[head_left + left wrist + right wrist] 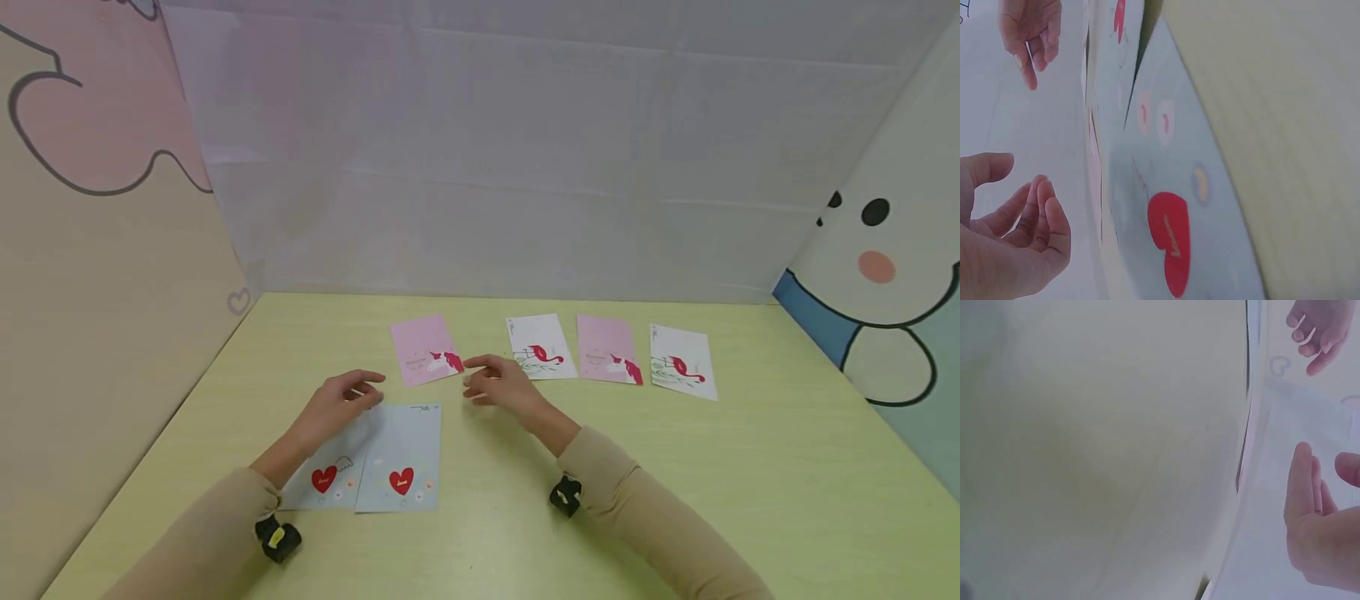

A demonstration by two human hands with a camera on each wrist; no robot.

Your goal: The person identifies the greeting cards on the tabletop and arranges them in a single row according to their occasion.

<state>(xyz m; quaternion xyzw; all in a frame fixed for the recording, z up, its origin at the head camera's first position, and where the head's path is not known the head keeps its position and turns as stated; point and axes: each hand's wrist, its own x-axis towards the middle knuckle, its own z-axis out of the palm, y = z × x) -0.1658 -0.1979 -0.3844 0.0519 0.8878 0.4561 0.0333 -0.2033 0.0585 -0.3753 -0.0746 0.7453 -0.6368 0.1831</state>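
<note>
The left hand is positioned over the upper part of the left heart card, its thumb and fingers apart. The right heart card lies alongside, lower left of frame centre, on the tabletop. The right hand, near frame centre, has thumb and fingers apart beside the left pink card; contact cannot be determined. Right of centre: two flamingo cards flank the right pink card.

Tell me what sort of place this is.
Possibly a screened-off indoor tabletop corner, its purpose unclear: a pale yellow table, a whitish sheet behind it, and a cartoon-printed panel along its right side.
</note>
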